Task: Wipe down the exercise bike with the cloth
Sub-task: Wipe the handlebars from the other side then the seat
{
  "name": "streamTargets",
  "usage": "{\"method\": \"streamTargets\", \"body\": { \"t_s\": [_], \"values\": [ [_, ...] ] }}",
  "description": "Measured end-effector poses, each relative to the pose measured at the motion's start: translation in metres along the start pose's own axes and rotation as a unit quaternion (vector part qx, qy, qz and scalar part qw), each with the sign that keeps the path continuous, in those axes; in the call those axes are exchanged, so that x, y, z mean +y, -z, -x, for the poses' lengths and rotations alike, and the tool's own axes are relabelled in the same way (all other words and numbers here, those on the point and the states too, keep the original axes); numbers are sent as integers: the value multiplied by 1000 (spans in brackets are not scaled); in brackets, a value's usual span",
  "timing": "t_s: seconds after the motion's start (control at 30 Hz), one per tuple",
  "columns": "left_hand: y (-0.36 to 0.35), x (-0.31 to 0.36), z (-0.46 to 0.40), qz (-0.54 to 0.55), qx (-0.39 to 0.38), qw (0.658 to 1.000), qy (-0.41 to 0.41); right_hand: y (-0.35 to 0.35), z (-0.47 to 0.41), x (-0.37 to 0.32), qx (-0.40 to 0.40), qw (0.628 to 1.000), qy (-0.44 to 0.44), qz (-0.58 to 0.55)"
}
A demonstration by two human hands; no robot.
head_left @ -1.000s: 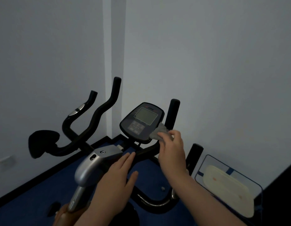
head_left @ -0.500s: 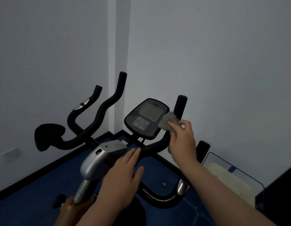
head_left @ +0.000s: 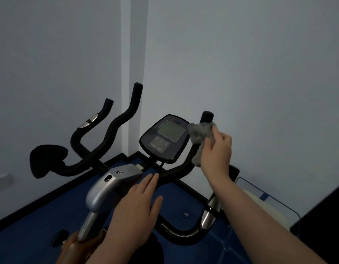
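Observation:
The exercise bike (head_left: 107, 187) stands in a room corner, with black handlebars, a silver stem cover and a dark console (head_left: 165, 139) with a grey screen. My right hand (head_left: 217, 151) grips a grey cloth (head_left: 200, 135) wrapped around the upright right handlebar grip (head_left: 207, 116), just below its top and right of the console. My left hand (head_left: 138, 208) rests flat with straight fingers on the bar just below the console, beside the silver cover.
Pale walls meet in a corner right behind the bike. The floor (head_left: 31, 235) is blue. A clear-edged box with a cream lid (head_left: 267, 206) lies on the floor at the right, beside a dark object (head_left: 324, 221).
My right hand has carried the cloth up from the console's lower right edge onto the right handlebar grip. The left hand has stayed on the bar.

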State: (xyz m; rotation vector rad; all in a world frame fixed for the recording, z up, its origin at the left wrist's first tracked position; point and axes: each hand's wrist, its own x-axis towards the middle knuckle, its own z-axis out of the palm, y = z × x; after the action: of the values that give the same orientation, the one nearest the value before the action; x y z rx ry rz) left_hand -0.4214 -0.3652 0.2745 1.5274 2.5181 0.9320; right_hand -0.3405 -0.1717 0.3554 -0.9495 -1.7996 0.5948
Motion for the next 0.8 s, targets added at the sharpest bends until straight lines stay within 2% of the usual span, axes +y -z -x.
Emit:
{"method": "streamTargets", "body": {
  "t_s": [0.1, 0.23, 0.33, 0.4, 0.5, 0.53, 0.6, 0.7, 0.8],
  "values": [
    [0, 0, 0, 1, 1, 1000, 0, 1, -30, -15, 34, 999, 17, -10],
    [1, 1, 0, 5, 1, 1000, 3, -12, -16, -10, 0, 999, -25, 28],
    [0, 1, 0, 3, -1, 1000, 3, -7, 9, 11, -54, 997, -45, 29],
    [0, 1, -1, -5, -2, 1000, -1, 2, 0, 10, -27, 999, -37, -3],
    [1, 1, -1, -6, -1, 1000, -1, 10, -28, -12, 70, 996, 45, -14],
    [1, 1, -1, -8, -1, 1000, 0, 11, -37, -20, 65, 995, 74, 4],
    [1, 2, -1, -11, -3, 1000, 1, 10, -45, -27, 5, 988, 124, 92],
    [2, 3, -1, -8, 1, 1000, 0, 17, -39, -19, -70, 955, 204, 201],
    [3, 4, 0, -10, 6, 1000, -1, 30, -26, -7, -80, 946, 261, 175]
  ]
}}
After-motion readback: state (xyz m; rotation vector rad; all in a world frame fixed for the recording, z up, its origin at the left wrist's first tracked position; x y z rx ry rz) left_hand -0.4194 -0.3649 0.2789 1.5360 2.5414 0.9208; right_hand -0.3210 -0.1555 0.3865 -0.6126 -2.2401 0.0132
